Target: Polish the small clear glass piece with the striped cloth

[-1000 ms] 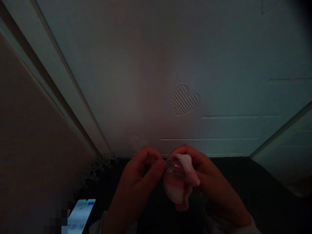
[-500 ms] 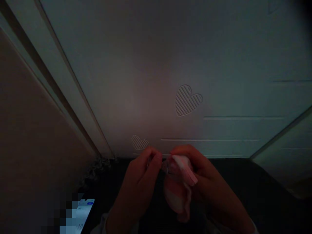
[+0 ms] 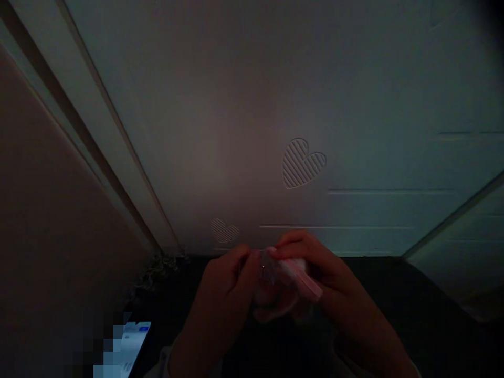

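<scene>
Pink and white soft cloth (image 3: pixel 301 278) hangs bunched between my two hands, low in the middle of the head view. It looks like a small sock or garment, but the dim light hides its exact kind. My right hand (image 3: pixel 328 275) is closed around its upper right part, with a folded strip sticking out below the fingers. A small clear plastic piece (image 3: pixel 268 269) glints at the cloth's left side. My left hand (image 3: pixel 226 294) is closed in a pinch at the plastic piece's left edge; its fingertips are partly hidden.
A pale panel with carved striped hearts (image 3: pixel 303 164) and grooves rises behind my hands. At lower left, a lit phone (image 3: pixel 136 344) lies on the dark surface (image 3: pixel 366 294), partly pixelated. Curly trim (image 3: pixel 159 268) runs along the left corner beside a brownish wall (image 3: pixel 47 210).
The hanging lower part of the cloth has swung up and left and is now blurred. My hands have moved slightly closer together, and the clear piece shows more plainly.
</scene>
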Motion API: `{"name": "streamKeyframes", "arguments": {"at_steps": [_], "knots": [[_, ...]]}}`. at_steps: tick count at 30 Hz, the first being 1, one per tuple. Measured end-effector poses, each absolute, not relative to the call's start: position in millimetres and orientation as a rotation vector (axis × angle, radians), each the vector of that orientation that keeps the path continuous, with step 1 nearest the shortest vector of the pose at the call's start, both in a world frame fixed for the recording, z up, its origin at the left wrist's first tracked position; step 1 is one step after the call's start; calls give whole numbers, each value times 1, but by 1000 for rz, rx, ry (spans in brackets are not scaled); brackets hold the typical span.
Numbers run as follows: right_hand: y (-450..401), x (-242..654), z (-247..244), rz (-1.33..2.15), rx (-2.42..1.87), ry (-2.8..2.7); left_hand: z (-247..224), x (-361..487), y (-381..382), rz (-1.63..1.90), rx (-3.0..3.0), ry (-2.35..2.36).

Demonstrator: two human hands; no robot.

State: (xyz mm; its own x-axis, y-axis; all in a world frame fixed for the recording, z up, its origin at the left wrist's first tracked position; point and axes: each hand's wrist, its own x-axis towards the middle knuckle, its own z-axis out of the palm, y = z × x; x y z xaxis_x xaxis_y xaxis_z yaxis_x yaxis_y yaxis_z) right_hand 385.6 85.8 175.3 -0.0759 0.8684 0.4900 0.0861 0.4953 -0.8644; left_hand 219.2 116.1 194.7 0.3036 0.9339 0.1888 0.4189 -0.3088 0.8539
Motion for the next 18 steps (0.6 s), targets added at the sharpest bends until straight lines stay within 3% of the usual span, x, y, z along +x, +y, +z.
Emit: {"name": "streamKeyframes", "arguments": {"at_steps": [6,18], "knots": [[85,388,178,827,-878,-1542,194,221,113,942,1973,1177],[88,379,175,1250,-909,-1269,196,222,110,965,2250,1241]]}}
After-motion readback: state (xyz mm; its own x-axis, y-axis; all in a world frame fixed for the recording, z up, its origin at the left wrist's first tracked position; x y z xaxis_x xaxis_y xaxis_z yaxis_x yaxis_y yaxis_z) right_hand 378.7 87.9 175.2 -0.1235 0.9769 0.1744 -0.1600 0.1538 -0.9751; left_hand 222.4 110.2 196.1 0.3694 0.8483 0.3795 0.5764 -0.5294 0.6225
